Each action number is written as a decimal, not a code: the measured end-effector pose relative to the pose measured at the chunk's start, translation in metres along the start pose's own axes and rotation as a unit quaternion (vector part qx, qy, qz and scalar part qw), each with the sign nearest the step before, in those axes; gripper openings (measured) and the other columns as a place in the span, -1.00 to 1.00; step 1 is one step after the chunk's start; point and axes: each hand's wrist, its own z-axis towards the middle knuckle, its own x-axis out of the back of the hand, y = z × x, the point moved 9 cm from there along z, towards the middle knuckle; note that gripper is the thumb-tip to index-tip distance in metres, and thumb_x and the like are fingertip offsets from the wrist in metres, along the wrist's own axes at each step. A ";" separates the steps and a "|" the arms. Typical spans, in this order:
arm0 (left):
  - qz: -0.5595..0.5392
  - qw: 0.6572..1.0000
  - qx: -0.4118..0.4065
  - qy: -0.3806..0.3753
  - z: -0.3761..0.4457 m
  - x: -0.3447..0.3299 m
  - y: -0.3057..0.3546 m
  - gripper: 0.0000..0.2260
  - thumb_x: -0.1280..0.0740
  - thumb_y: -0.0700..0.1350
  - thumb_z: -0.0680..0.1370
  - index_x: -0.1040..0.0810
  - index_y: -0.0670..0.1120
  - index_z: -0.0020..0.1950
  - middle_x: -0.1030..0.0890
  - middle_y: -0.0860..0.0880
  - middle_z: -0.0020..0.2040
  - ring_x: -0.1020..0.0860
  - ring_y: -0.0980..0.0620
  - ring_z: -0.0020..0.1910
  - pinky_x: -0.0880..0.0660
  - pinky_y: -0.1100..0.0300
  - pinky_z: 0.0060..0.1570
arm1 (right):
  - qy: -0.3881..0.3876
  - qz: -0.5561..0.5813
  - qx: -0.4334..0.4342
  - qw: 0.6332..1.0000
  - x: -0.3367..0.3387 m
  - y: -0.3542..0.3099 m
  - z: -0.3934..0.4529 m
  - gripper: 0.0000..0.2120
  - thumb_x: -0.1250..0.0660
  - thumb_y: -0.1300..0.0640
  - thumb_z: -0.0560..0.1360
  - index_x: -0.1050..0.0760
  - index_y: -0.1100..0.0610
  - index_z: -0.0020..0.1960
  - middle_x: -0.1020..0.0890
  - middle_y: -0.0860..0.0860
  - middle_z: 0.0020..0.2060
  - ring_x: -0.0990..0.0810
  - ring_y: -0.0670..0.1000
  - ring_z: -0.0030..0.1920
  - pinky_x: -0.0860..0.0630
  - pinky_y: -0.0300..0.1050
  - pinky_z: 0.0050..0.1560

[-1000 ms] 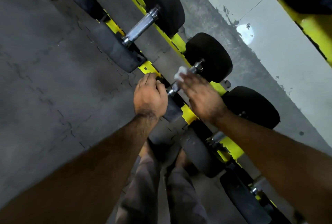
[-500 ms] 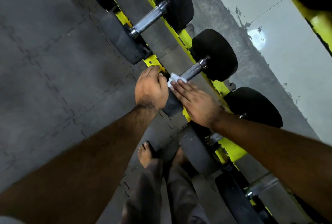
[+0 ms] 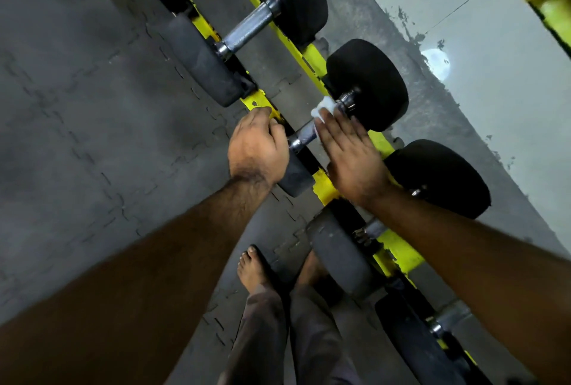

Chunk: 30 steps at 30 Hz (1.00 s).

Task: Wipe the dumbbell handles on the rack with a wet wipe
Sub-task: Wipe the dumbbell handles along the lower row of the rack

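Since half a second ago the right hand (image 3: pixel 352 156) has slid the wet wipe (image 3: pixel 324 109) up the handle (image 3: pixel 304 134), from the near end to the far black head (image 3: pixel 367 84) at the centre of the frame. Its fingers lie straight, pressing the wipe on the bar. The left hand (image 3: pixel 258 146) curls over the near head (image 3: pixel 293 176) to steady it. To do this well, press firmly and go around the bar, not only on top. The handle is shiny knurled metal, lying across the yellow rack (image 3: pixel 321 186).
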 end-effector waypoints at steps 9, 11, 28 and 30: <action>0.012 1.000 -0.012 0.001 0.001 0.000 0.002 -0.60 -0.11 -0.06 0.58 -0.57 -0.22 0.25 -0.63 -0.15 0.14 -0.56 -0.13 0.14 -0.49 0.03 0.15 | 0.006 0.004 -0.065 0.998 -0.001 0.006 0.007 -0.23 -0.22 0.21 0.45 -0.03 0.30 0.60 -0.07 0.19 0.60 -0.01 0.22 0.60 -0.06 0.18 0.56; 0.023 1.000 -0.012 -0.005 0.001 0.001 0.004 -0.60 -0.10 -0.06 0.57 -0.57 -0.22 0.26 -0.63 -0.16 0.15 -0.56 -0.14 0.15 -0.50 0.01 0.14 | 0.019 0.022 0.005 1.000 -0.003 -0.017 0.005 -0.26 -0.23 0.24 0.45 -0.08 0.28 0.59 -0.12 0.18 0.59 -0.06 0.20 0.59 -0.03 0.15 0.57; 0.009 1.000 -0.016 -0.009 0.001 0.000 0.004 -0.61 -0.10 -0.08 0.56 -0.58 -0.21 0.23 -0.63 -0.14 0.15 -0.56 -0.14 0.16 -0.48 0.02 0.17 | 0.046 0.058 0.008 0.997 -0.009 -0.015 0.004 -0.25 -0.26 0.28 0.47 -0.07 0.21 0.61 -0.13 0.12 0.60 -0.06 0.15 0.60 -0.06 0.14 0.56; 0.007 1.000 -0.015 -0.008 0.001 0.000 0.003 -0.61 -0.11 -0.08 0.55 -0.58 -0.21 0.22 -0.63 -0.14 0.15 -0.55 -0.14 0.17 -0.47 0.02 0.18 | 0.079 0.062 -0.052 0.994 -0.002 0.013 0.006 -0.29 -0.23 0.30 0.48 -0.10 0.23 0.60 -0.16 0.12 0.59 -0.09 0.14 0.59 -0.13 0.13 0.54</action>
